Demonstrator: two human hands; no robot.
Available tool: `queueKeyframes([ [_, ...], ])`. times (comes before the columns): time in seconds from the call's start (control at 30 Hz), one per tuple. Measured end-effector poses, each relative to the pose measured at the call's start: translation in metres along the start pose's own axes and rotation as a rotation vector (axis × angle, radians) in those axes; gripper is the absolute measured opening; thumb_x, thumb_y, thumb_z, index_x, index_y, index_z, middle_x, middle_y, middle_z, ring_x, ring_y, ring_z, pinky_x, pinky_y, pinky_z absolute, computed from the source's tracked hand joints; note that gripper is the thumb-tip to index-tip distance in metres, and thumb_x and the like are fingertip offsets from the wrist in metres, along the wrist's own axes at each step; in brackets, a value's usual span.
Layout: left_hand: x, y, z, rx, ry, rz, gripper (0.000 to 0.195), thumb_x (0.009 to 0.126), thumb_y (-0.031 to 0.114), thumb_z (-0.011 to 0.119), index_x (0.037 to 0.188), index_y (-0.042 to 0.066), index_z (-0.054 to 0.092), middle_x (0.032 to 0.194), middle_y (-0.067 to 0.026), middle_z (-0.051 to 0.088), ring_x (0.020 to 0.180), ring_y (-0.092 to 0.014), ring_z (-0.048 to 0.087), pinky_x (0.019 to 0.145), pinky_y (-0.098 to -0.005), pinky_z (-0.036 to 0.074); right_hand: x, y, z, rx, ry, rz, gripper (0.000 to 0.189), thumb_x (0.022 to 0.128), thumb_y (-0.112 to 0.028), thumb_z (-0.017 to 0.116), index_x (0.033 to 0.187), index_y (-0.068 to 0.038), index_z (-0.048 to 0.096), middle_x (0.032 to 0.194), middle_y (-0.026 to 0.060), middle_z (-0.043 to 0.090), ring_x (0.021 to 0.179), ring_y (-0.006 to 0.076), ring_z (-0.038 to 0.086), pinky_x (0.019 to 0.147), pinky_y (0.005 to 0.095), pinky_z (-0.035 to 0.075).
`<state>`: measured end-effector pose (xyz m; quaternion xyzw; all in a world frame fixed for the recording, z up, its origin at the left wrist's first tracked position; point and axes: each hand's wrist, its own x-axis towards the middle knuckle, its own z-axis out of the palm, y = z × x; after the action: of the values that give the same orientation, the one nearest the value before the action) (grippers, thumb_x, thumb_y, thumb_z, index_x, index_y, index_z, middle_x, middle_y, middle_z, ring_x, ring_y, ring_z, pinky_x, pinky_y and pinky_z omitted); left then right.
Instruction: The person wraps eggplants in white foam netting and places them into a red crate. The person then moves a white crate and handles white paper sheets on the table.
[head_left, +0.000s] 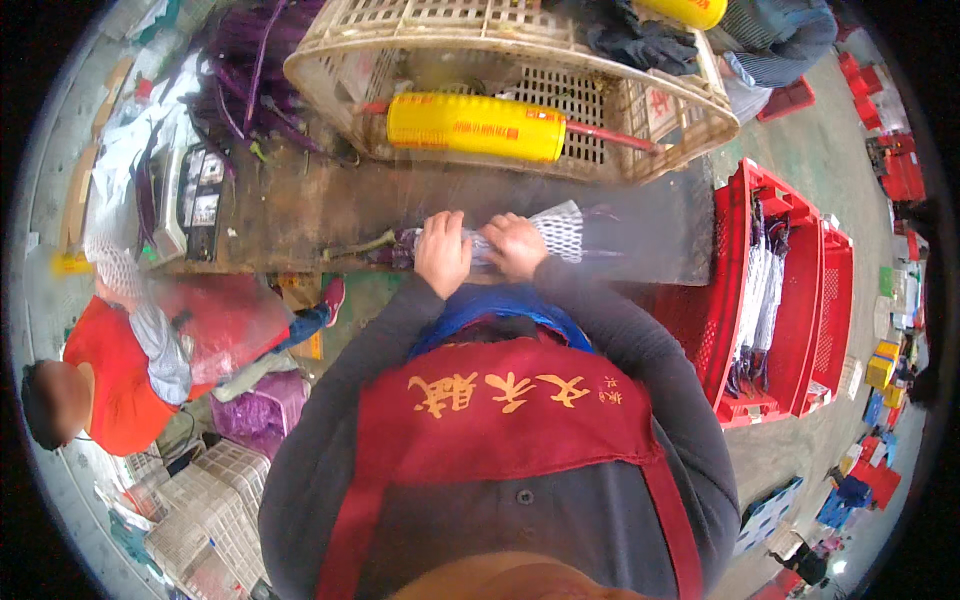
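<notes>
Before me on the dark worktop (292, 202) lies a bundle of long purple eggplants (405, 246), its green stems pointing left. A white foam net sleeve (564, 231) covers its right part, and purple tips show past the net. My left hand (444, 259) grips the bundle near the stem end. Close beside it, my right hand (517, 246) curls over the netted middle. Shiny clear film seems to cover the part between my hands. Beyond them, a yellow roll of cling film (476, 126) sits on a red rod (611, 137) across a plastic crate (510, 45).
Loose eggplants (259, 67) and a scale (201, 202) occupy the worktop's left side. Red crates (806, 300) stand at right, one holding netted eggplants (761, 292). A co-worker in orange (124, 375) is at left, near stacked pale crates (210, 510). Another person's striped sleeve (784, 49) appears top right.
</notes>
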<state>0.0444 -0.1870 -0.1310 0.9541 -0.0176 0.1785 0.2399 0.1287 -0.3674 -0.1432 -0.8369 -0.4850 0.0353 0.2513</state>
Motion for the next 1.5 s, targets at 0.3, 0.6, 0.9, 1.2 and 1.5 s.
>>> queueKeyframes([
  [0.3,0.064,0.003,0.022,0.282,-0.311,0.003,0.074,0.065,0.032,0.086,0.122,0.001,0.052,0.127,-0.0190,0.055,0.124,-0.035,0.049,0.104,-0.0487,0.037,0.058,0.036,0.003,-0.250,0.315,0.331,0.023,0.078,-0.024,0.066,0.096,-0.009,0.066,0.095,0.0119,0.063,0.091,0.0319,0.058,0.077,0.0462,0.047],
  [0.6,0.003,-0.009,0.005,0.043,-0.529,-0.032,0.053,0.068,0.049,0.079,0.082,0.001,0.061,0.076,-0.0218,0.062,0.076,-0.042,0.062,0.070,-0.0537,0.049,-0.017,-0.005,0.012,-0.116,0.240,-0.121,0.039,0.077,-0.025,0.065,0.110,-0.004,0.062,0.103,0.0103,0.062,0.100,0.0285,0.059,0.096,0.0461,0.042],
  [0.9,0.003,0.002,0.012,0.355,-0.254,0.011,0.086,0.068,0.039,0.084,0.131,-0.003,0.044,0.123,-0.0183,0.050,0.120,-0.035,0.046,0.103,-0.0471,0.036,0.078,0.019,0.019,-0.116,0.237,-0.009,0.020,0.080,-0.031,0.063,0.085,-0.012,0.064,0.094,0.0046,0.057,0.096,0.0245,0.054,0.080,0.0404,0.043],
  [1.2,0.005,-0.029,-0.003,0.078,-0.549,-0.143,0.059,0.067,0.051,0.076,0.093,0.000,0.063,0.093,-0.0249,0.066,0.092,-0.044,0.064,0.079,-0.0516,0.052,0.001,-0.015,0.039,-0.231,0.211,-0.200,0.046,0.083,-0.029,0.064,0.123,-0.007,0.058,0.121,0.0116,0.060,0.120,0.0275,0.054,0.104,0.0459,0.038],
  [1.5,-0.031,-0.006,-0.007,0.223,-0.170,-0.042,0.084,0.074,0.024,0.078,0.141,-0.005,0.035,0.139,-0.0270,0.042,0.132,-0.044,0.037,0.113,-0.0541,0.025,0.099,-0.005,0.058,-0.205,0.103,0.031,0.018,0.076,-0.023,0.062,0.087,-0.009,0.065,0.094,0.0081,0.062,0.090,0.0279,0.059,0.068,0.0418,0.049],
])
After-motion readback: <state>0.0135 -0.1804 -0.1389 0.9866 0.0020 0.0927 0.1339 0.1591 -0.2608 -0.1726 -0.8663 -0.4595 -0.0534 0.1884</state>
